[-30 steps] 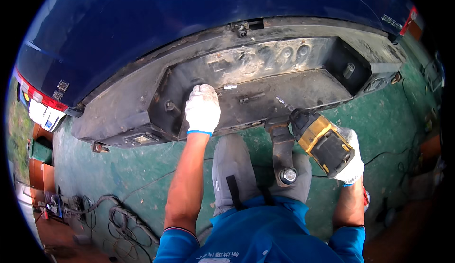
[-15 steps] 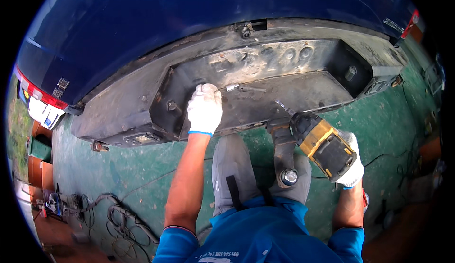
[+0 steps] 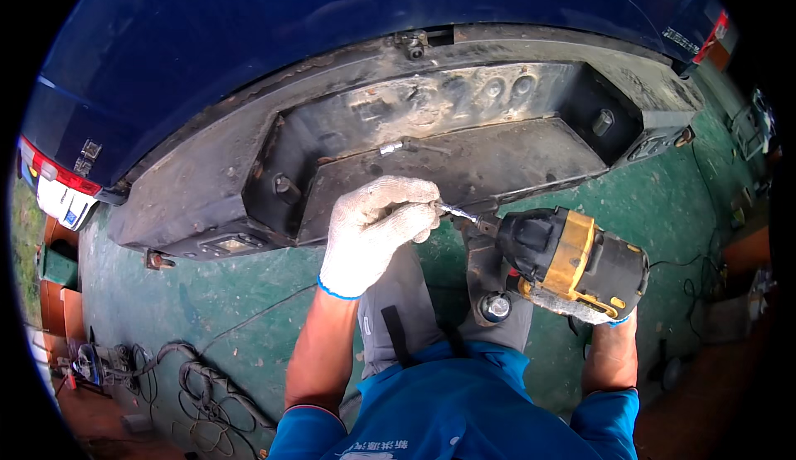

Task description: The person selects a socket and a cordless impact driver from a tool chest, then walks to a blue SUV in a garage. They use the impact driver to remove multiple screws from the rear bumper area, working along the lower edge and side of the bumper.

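Observation:
My left hand (image 3: 377,232), in a white knit glove, is closed, with thumb and fingertips pinched at the tip of a slender silver drill bit (image 3: 460,212). Whether something small also sits between the fingers is hidden. The bit is fitted in a black-and-yellow cordless drill (image 3: 572,257), held level and pointing left. Mostly hidden beneath the drill, my gloved right hand (image 3: 572,304) grips it. Both hands are in front of a black steel rear bumper (image 3: 497,157). A tow bar with a ball (image 3: 496,307) juts toward me under the drill.
A silver socket-like piece with a dark shaft (image 3: 396,147) lies on the bumper's recessed step. The blue vehicle body (image 3: 332,29) rises behind. Stout posts (image 3: 286,189) protrude from the recess's side walls. Hoses and cables (image 3: 203,385) lie coiled on the green floor at the left.
My left hand has come off the bumper step, back toward me, and closed at the bit's tip. The drill has turned from pointing up-left to nearly level, and its bit now meets the left fingers.

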The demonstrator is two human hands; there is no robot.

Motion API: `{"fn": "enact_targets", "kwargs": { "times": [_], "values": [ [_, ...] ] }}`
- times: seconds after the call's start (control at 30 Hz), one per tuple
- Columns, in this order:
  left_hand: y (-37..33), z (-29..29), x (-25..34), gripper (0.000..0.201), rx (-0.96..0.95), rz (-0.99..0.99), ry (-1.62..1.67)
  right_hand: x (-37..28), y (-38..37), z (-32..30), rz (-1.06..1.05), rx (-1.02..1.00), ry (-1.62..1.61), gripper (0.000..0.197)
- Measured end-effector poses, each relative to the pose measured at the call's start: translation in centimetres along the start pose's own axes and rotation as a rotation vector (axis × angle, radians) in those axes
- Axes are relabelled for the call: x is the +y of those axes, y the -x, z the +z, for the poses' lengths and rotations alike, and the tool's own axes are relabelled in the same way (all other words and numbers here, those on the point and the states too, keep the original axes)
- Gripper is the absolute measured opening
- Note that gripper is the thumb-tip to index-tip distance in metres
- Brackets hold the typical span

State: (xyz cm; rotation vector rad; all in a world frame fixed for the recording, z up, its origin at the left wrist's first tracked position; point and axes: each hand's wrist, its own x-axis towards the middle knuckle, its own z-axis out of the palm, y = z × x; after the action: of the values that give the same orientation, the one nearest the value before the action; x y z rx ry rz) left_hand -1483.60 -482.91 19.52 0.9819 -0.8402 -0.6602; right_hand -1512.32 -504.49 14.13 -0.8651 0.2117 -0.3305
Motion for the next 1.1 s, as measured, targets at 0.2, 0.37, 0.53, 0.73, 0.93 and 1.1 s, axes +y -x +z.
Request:
{"fn": "enact_targets", "kwargs": {
  "times": [0.2, 0.37, 0.53, 0.73, 0.93, 1.1],
  "values": [
    [0.0, -0.4, 0.1, 0.02, -0.019, -0.018, -0.043, -0.8, 0.2, 0.4, -0.1, -0.056, 0.138, 0.048],
    [-0.9, -1.1, 0.8, 0.017, -0.127, -0.074, -0.145, -1.3, -0.2, 1.3, -0.163, -0.051, 0.339, 0.053],
    [-1.5, -1.6, 1.7, 0.018, -0.184, -0.294, -0.05, -2.7, -2.4, 3.8, -0.281, -0.202, 0.895, 0.047],
    [-2.5, -0.6, 0.5, 0.021, -0.153, -0.368, 0.371, -2.1, -3.0, 4.6, -0.292, -0.053, 1.105, 0.038],
    [-3.9, 3.0, -0.1, 0.041, -0.273, -0.266, 0.455, -2.2, -2.2, 7.2, -0.202, 0.088, 1.217, 0.042],
    [-6.0, 1.7, 1.3, 0.035, -0.179, -0.02, 0.037, -3.6, -2.8, 7.8, -0.574, 0.105, 1.854, 0.046]
  ]
}}
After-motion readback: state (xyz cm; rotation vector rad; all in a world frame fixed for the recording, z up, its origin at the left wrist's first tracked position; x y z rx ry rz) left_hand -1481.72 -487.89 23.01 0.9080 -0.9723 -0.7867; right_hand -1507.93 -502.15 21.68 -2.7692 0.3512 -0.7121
